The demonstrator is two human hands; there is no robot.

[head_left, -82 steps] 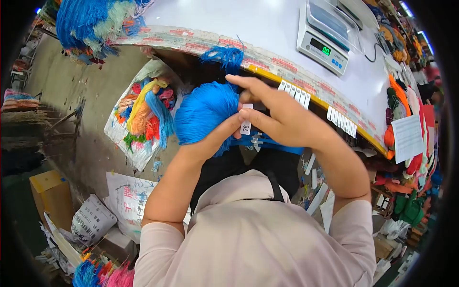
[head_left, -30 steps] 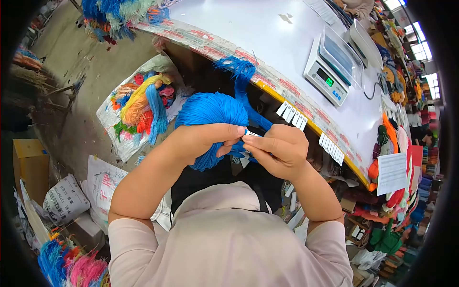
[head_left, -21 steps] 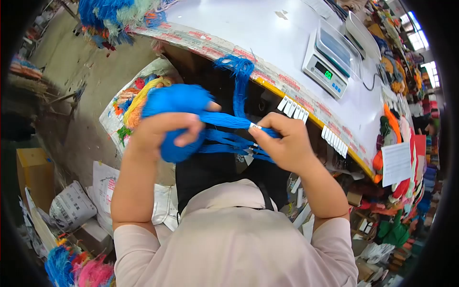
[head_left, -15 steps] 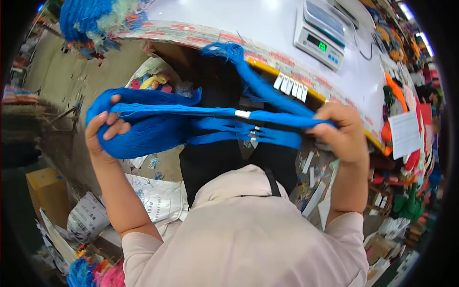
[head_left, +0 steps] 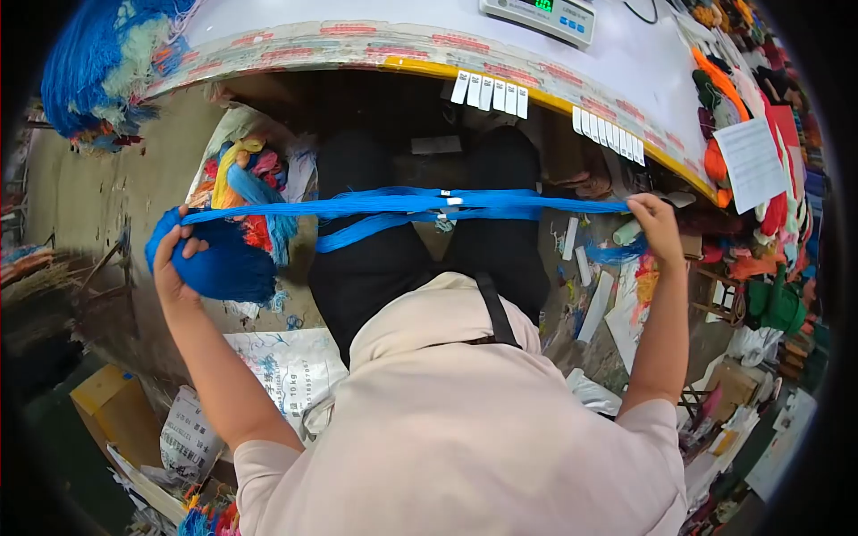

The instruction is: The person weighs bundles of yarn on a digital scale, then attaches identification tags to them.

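A blue skein of thread (head_left: 554, 204) stretches level across my lap, with a small white band near its middle. At one end my left hand (head_left: 179, 255) grips it together with a thick blue thread bundle (head_left: 228, 266) that hangs below the fingers. The other end is pinched between the thumb and fingers of my right hand (head_left: 657, 223). Loose blue strands (head_left: 618, 250) show beside and below that hand. Beneath the stretched skein, more banded blue skeins (head_left: 366, 232) lie across my dark-clothed thighs.
A worktable (head_left: 357, 20) runs ahead, with a digital scale (head_left: 545, 18) and white labels (head_left: 490, 93) along its yellow edge. Blue yarn (head_left: 85, 67) is heaped at its left. A bag of coloured yarn (head_left: 246, 174), a white sack (head_left: 290, 371) and a cardboard box (head_left: 116, 406) stand lower left.
The skein is now drawn straight and level between my hands. Loose blue strands by my right hand have swung from near the table edge to below the hand. The view has shifted.
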